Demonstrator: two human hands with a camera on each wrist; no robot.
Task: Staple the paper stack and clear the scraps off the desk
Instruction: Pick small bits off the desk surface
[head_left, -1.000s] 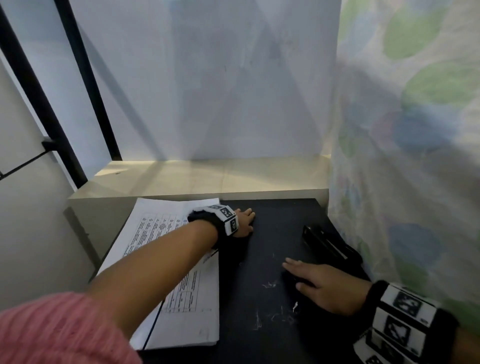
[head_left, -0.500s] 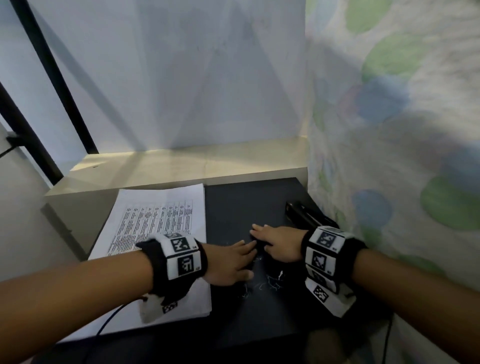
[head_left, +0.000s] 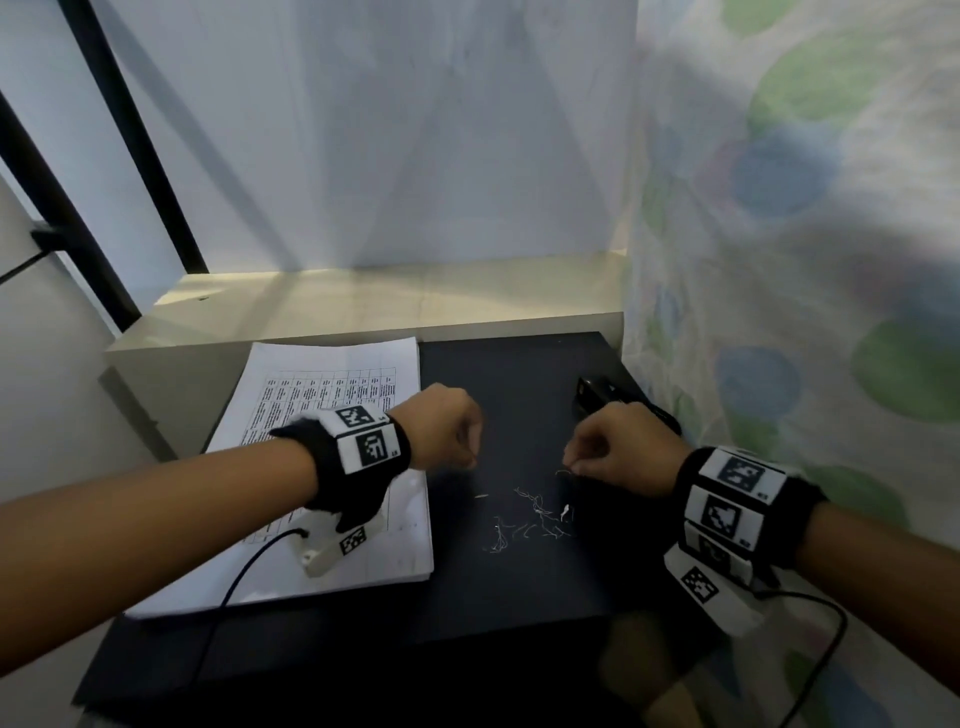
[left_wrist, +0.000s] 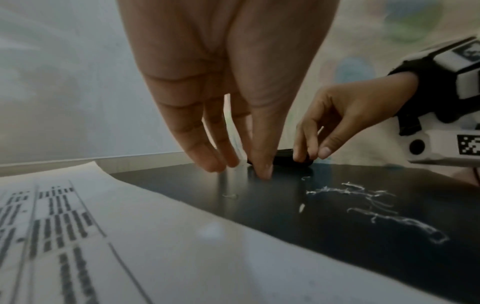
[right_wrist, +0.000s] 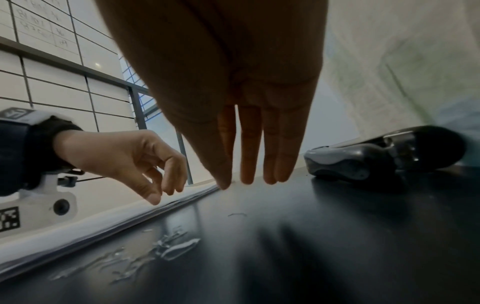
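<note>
Thin white paper scraps (head_left: 535, 514) lie in a loose heap on the black desk (head_left: 509, 374), between my two hands. My left hand (head_left: 470, 457) hovers at the paper stack's right edge, its fingers pointing down with the tips at the desk (left_wrist: 241, 168) and nothing held. My right hand (head_left: 571, 465) hangs just right of the heap, thumb apart from the fingers (left_wrist: 314, 156), over one curled scrap. The printed paper stack (head_left: 322, 395) lies flat on the left. The black stapler (head_left: 597, 395) rests behind my right hand (right_wrist: 376, 156).
A pale ledge (head_left: 389, 306) runs along the desk's back edge. A spotted curtain (head_left: 779, 260) hangs close on the right. Black poles (head_left: 130, 156) stand at the back left. Wrist-camera cables trail off both forearms.
Half a second ago both hands lay flat and close together on the desk. Now they are raised and apart, fingers pointing down, and the scrap heap shows between them.
</note>
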